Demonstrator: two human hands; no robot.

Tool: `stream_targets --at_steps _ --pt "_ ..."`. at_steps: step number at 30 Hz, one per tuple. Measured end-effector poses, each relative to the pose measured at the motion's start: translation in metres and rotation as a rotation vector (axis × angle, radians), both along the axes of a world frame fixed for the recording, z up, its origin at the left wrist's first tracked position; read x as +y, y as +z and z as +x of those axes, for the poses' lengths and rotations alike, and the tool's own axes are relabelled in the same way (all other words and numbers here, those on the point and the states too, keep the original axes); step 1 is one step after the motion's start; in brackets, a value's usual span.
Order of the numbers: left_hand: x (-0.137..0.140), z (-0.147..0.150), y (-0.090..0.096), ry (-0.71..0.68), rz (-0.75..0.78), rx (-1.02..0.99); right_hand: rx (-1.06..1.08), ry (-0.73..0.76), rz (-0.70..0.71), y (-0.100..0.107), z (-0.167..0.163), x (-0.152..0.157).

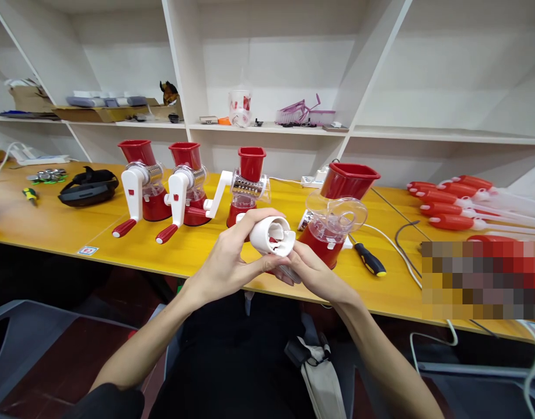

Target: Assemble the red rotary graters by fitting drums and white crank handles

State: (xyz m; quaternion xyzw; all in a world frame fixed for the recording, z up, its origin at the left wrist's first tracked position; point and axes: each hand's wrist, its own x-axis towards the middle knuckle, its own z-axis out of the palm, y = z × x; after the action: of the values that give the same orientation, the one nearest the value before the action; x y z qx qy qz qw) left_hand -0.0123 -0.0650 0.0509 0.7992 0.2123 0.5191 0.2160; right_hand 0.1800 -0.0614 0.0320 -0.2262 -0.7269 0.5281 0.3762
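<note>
Above the table's front edge I hold a white crank handle [259, 238], its round hollow end facing up toward me. My left hand [230, 256] is wrapped round this end, thumb below and fingers behind. My right hand [313, 272] is closed on the narrower part of the same piece, close to the left thumb. Just behind the right hand stands a rotary grater [352, 181] with a red hopper, a clear body and a red base; no crank shows on it. Beyond my left hand is another grater [252, 166] with its white crank attached.
Two more graters [136, 152] with cranks stand to the left. A screwdriver [368, 259] and a white cable [393, 250] lie at right, near several red-handled items [453, 209]. Far left are a black headset [88, 187] and a yellow-green tool [30, 195]. White shelves [267, 131] rise behind.
</note>
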Motion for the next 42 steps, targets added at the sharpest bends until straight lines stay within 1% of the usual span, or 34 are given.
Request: stream_targets --at_steps 4,9,12,15,20,23,26,30,32,34,39,42 --pt "-0.004 0.001 0.003 0.066 0.000 0.004 -0.033 -0.029 0.000 0.001 0.000 -0.001" --pt "-0.004 0.002 0.004 0.098 0.011 -0.002 -0.028 -0.068 0.023 0.001 -0.002 -0.002" --pt "-0.003 0.002 0.002 0.078 -0.001 -0.002 0.024 -0.063 0.008 -0.001 -0.005 0.000" --pt "-0.001 0.001 0.001 0.024 -0.058 0.020 0.090 -0.056 -0.021 -0.003 -0.008 0.002" --pt "0.000 -0.001 0.001 -0.021 -0.128 0.034 0.195 -0.062 -0.026 0.001 -0.013 -0.001" --pt "0.000 0.000 0.002 -0.034 -0.135 0.012 0.200 -0.100 -0.015 0.001 -0.014 -0.003" --pt "-0.002 0.003 0.002 -0.014 -0.108 -0.022 0.158 -0.167 0.025 -0.003 -0.012 -0.002" --pt "-0.003 0.006 0.000 0.031 -0.061 -0.060 0.079 -0.257 0.121 -0.007 -0.011 -0.003" --pt "-0.002 0.007 -0.001 0.066 -0.027 -0.059 0.039 -0.312 0.196 -0.006 -0.011 -0.004" --pt "-0.002 0.007 0.000 0.102 0.011 -0.045 -0.018 -0.402 0.308 -0.004 -0.011 -0.004" --pt "-0.002 0.007 0.004 0.247 0.124 -0.006 -0.168 -0.696 0.665 -0.003 -0.011 -0.001" --pt "-0.004 0.009 0.004 0.305 0.200 0.006 -0.229 -0.772 0.804 -0.004 -0.013 -0.002"
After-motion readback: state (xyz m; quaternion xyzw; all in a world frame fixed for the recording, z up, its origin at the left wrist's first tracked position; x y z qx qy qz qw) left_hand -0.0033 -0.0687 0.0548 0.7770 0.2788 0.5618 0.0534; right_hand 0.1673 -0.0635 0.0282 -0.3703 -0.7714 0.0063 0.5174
